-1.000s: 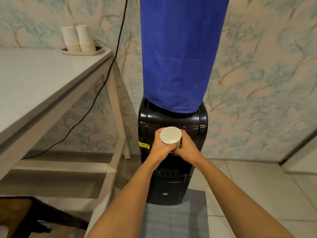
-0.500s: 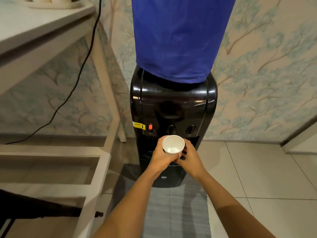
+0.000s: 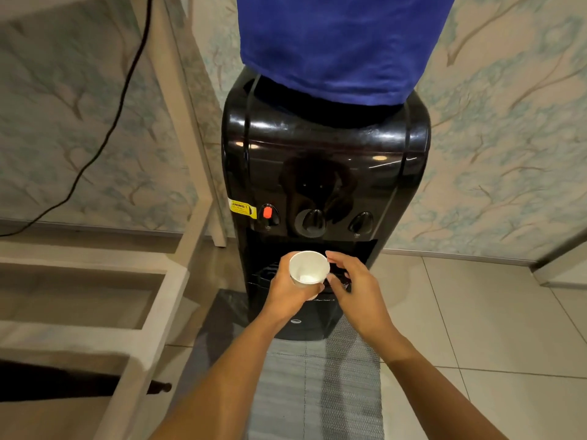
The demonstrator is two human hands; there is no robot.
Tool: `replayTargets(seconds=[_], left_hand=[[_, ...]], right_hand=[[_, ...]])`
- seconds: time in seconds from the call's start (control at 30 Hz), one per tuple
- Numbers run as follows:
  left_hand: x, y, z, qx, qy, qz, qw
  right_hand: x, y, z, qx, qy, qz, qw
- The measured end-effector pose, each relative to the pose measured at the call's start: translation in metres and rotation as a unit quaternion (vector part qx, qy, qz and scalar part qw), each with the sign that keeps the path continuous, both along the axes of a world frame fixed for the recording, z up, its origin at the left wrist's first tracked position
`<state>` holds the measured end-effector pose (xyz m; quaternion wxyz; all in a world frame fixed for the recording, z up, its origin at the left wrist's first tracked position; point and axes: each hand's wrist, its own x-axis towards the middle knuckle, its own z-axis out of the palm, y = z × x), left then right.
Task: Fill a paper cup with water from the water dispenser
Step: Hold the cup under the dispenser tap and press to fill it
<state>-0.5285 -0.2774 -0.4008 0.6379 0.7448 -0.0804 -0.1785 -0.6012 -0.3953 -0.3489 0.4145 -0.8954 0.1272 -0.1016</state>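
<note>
cup (image 3: 308,270): white paper, upright, mouth open to camera; looks dry, though a pale patch at the bottom cannot be read for sure.
cup position: in front of the dispenser (image 3: 324,173) recess, below the three taps, above the drip tray (image 3: 263,274); not yet under any spout.
left hand (image 3: 287,293): wrapped round the cup's lower wall, fingers closed on it from the left and beneath.
right hand (image 3: 355,290): just beside the cup on its right, fingers loosely curled and half open, holding nothing; fingertips near the rim, contact not clear.
taps: red tap (image 3: 268,213) at left, likely hot; middle tap (image 3: 313,220); right tap (image 3: 362,222).
bottle cover (image 3: 343,42): blue cloth over the bottle on top.
step in hand: carrying cup into the recess, judged early in the task.
method: centre rim under the middle or right spout, avoiding red; keep cup level and close to the spout; grip light enough not to crush the paper wall; free right hand to press the tap.
risk: off-centre rim spills onto the tray or mat (image 3: 317,385).
</note>
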Motion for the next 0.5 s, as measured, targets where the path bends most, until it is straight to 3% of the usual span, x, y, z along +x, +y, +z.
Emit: replayTargets(seconds=[0.27, 0.5], left_hand=[[0.024, -0.015, -0.008, -0.032, -0.005, 0.018, 0.999], [0.032, -0.025, -0.011, -0.067, 0.017, 0.044, 0.997]], right_hand=[[0.021, 0.014, 0.010, -0.252, -0.021, -0.011, 0.967], [0.027, 0.017, 0.013, -0.330, -0.008, -0.022, 0.944]])
